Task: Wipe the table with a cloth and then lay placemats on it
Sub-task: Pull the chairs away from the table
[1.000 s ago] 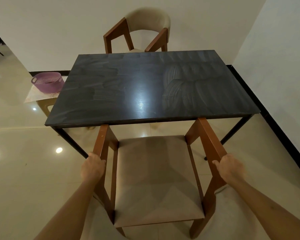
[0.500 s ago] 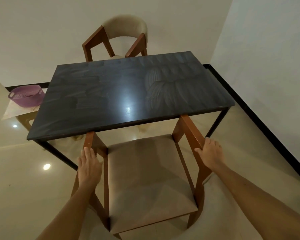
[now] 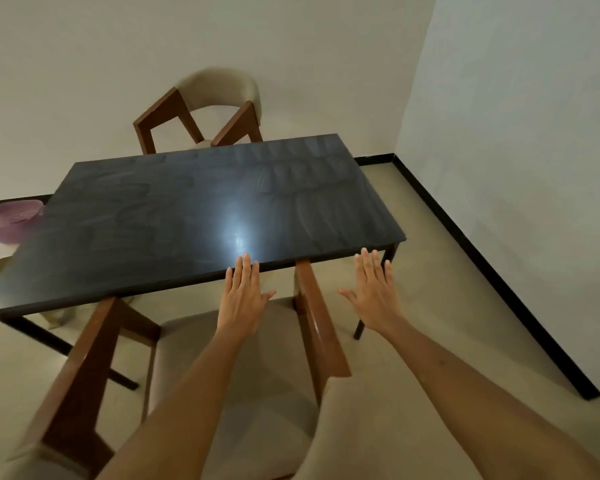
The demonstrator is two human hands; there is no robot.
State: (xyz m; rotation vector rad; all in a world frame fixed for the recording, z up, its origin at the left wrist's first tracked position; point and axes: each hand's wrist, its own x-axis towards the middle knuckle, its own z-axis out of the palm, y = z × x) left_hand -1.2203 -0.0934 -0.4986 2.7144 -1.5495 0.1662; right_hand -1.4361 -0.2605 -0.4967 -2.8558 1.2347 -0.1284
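We see a dark blue-grey table (image 3: 146, 230) streaked with pale wipe marks, reddish-brown chairs (image 3: 312, 313) with beige upholstery, a purple basket (image 3: 9, 220), cream floor (image 3: 430, 306) and black skirting (image 3: 482, 271).

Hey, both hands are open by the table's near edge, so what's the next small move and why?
Probably turn left toward the purple basket. The table shows wipe streaks but no placemats, and both the left hand and right hand are open and hold nothing. What the basket holds can't be seen.
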